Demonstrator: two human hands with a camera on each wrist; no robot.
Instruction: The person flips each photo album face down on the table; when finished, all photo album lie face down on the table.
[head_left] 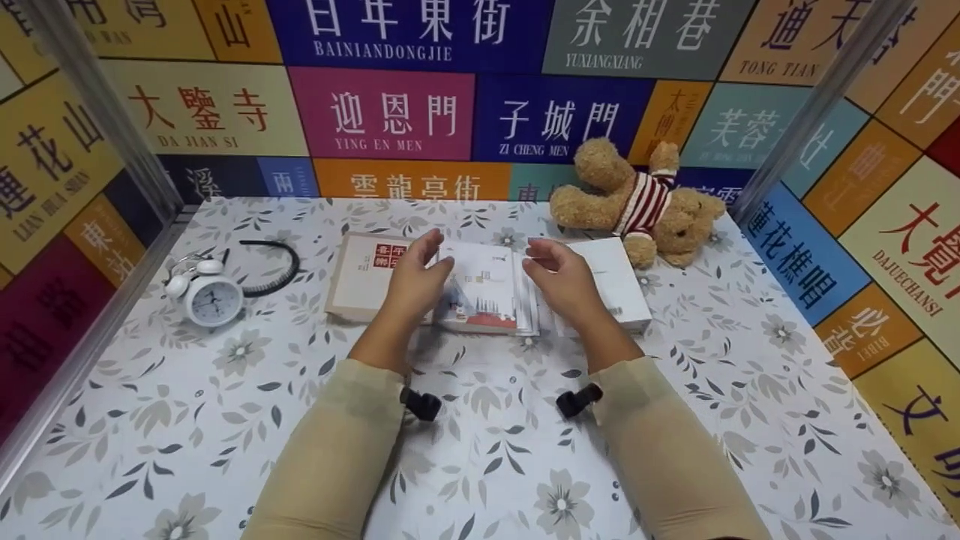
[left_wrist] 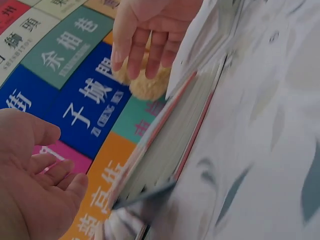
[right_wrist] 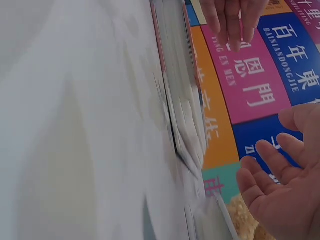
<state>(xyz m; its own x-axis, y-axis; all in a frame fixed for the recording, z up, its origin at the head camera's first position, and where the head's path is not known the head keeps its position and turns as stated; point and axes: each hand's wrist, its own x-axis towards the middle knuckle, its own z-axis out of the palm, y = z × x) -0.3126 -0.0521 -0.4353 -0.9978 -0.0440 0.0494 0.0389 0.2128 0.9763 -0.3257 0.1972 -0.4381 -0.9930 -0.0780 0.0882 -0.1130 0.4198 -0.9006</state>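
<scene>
Between my two hands lies a white-covered book [head_left: 480, 289] with small skyline drawings and a red patch along its lower edge. Its thick page block [left_wrist: 170, 135] faces the left wrist view. My left hand [head_left: 418, 281] is over the right side of a beige book [head_left: 358, 277] with red square characters, fingers loosely bent and nothing in them. On the other side, my right hand [head_left: 564, 279] hovers by a white book or box [head_left: 624, 289], partly covering it. Both wrist views show relaxed fingers apart from the middle book.
A white twin-bell alarm clock [head_left: 214, 298] and a black headband [head_left: 289, 266] are at the left. Behind the books on the right, a teddy bear [head_left: 645, 199] in a striped sweater lies on its side. Lettered panels [head_left: 382, 112] wall in the flower-patterned table [head_left: 487, 442].
</scene>
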